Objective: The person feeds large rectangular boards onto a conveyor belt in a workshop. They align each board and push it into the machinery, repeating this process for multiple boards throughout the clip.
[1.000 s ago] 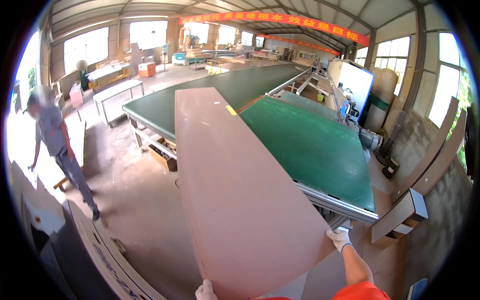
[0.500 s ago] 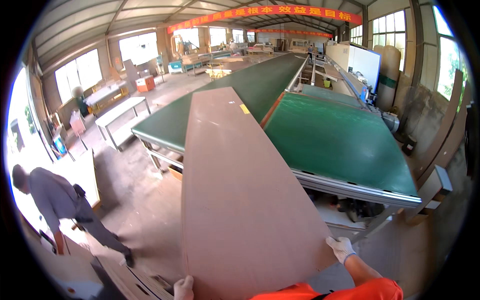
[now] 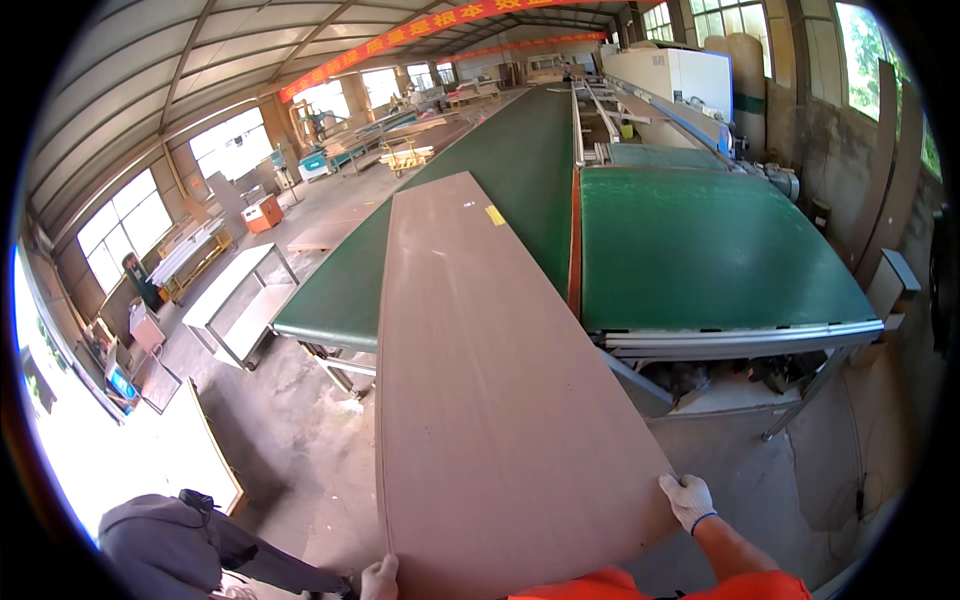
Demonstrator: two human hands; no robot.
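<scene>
A long brown panel [image 3: 490, 400] stretches away from me, its far end lying over the dark green conveyor belt [image 3: 500, 150]. Near that far end a small yellow label [image 3: 495, 215] sticks to its face. My right hand [image 3: 688, 500], in a white glove with a blue cuff edge, is closed on the panel's right edge close to me. At the near left edge my gloved left hand [image 3: 379, 578] grips the panel too; its fingers are partly hidden. The near end of the panel runs out of view at my orange shirt.
A second, brighter green belt table [image 3: 720, 250] stands to the right of the conveyor. On the left are a white table frame [image 3: 235, 300] and an orange box [image 3: 262, 214]. A co-worker in grey [image 3: 165, 545] bends at the lower left.
My view has turned, so the belts and banner sit differently. The panel stays in both hands, its far end still over the conveyor. The co-worker appears lower and nearer.
</scene>
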